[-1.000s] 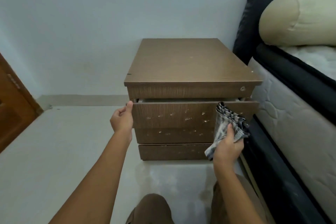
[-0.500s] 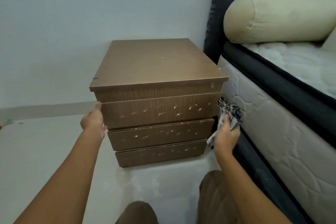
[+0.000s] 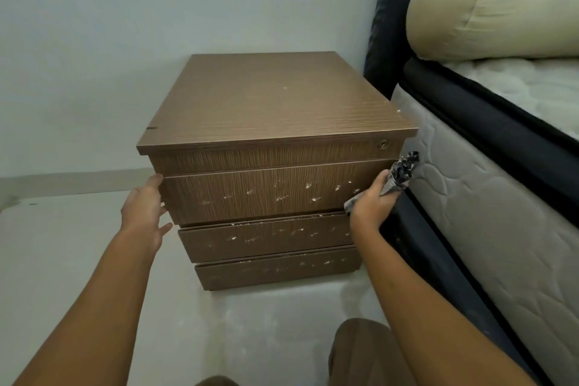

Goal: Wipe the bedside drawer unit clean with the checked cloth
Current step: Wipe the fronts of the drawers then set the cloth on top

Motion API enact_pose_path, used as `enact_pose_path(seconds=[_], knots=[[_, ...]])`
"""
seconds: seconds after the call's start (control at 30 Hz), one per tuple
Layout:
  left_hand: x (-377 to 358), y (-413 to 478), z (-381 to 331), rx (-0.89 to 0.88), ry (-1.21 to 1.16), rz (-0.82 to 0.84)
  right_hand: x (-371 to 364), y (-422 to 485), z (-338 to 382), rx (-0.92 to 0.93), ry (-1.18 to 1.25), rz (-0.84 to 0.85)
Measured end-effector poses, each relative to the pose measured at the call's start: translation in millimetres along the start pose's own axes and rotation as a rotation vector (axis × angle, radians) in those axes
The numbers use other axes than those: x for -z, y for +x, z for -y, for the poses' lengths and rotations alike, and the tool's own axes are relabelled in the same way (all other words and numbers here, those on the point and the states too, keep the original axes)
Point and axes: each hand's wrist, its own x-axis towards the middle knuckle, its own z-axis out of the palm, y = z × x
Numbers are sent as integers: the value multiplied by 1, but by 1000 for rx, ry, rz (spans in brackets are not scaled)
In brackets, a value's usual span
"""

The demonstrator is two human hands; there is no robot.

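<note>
Careful: your left hand (image 3: 145,213) lies flat on the brown wooden drawer unit (image 3: 275,110); right hand (image 3: 371,207) grips the dark checked cloth (image 3: 402,171), seemingly jammed bedside, where it could snag.

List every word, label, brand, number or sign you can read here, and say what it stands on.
No readable text anywhere in this view.
The drawer unit: only pale specks and a small round lock, no lettering visible.
The checked cloth in the right hand: pattern only.
The mattress and bolster: no label in view.
</note>
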Motion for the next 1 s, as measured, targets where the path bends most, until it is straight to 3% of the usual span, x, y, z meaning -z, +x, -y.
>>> enact_pose_path(seconds=[0.33, 0.67, 0.8, 1.0], knots=[[-3, 11, 5, -13, 8, -27, -56, -32, -40, 193, -78, -40], [-20, 13, 19, -290, -182, -150, -87, -96, -46, 400, -61, 45], [-13, 9, 14, -286, -185, -87, -93, -120, -49, 417, -154, 121], [11, 7, 5, -255, 9, 100, -101, -176, -65, 443, -188, 334]])
